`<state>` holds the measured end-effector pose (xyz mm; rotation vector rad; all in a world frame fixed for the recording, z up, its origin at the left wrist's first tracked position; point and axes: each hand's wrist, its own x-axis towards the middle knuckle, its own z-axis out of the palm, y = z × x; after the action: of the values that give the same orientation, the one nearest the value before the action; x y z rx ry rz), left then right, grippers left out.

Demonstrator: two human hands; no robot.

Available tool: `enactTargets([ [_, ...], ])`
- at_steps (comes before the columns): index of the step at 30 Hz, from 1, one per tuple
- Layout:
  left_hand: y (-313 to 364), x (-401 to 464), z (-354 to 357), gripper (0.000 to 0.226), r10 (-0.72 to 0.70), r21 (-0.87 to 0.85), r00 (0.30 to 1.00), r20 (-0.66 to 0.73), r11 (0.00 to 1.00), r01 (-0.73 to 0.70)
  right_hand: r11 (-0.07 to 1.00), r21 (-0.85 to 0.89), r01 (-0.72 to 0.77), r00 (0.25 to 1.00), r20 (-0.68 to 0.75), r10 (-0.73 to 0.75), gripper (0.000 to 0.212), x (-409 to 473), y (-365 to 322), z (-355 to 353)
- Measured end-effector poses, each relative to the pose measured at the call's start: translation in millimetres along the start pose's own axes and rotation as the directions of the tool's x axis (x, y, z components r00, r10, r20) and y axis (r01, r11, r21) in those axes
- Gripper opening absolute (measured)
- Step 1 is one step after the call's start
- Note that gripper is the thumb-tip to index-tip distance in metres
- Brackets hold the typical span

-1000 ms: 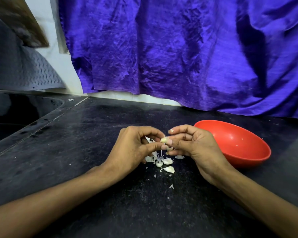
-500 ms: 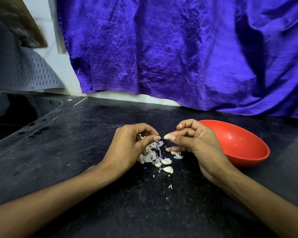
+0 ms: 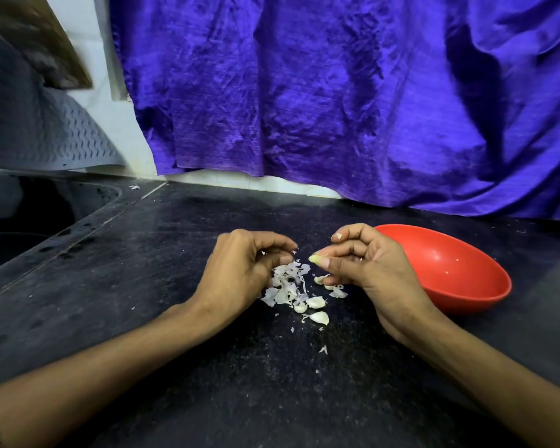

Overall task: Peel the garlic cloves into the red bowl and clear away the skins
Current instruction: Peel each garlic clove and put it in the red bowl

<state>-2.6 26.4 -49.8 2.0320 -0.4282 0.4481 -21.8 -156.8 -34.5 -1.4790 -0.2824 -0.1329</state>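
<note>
Now right hand (image 3: 366, 263) pinches clove (image 3: 315, 259), beside red bowl (image 3: 466, 295).

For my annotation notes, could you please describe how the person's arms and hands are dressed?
Both forearms are bare up to the frame edge: no sleeves, watch or bracelets show. The left hand and right hand wear no gloves; the nails look unpainted.
</note>
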Motion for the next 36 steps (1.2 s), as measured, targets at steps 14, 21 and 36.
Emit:
enactTargets([
  [14,9,-8,4,0.023,0.113,-0.188,0.989,0.096,0.978,-0.093,0.997,0.025,-0.067,0.995,0.071,0.065,0.049,-4,-3,2],
  [21,10,-6,1,0.033,0.156,-0.138,0.985,0.075,0.980,-0.144,1.000,-0.005,-0.014,0.997,0.073,0.014,0.036,-2,0,2],
  [36,2,0,1,0.016,0.049,-0.011,0.998,0.029,0.999,-0.049,0.722,-0.602,0.341,0.937,0.156,-0.312,0.025,-3,6,-5],
])
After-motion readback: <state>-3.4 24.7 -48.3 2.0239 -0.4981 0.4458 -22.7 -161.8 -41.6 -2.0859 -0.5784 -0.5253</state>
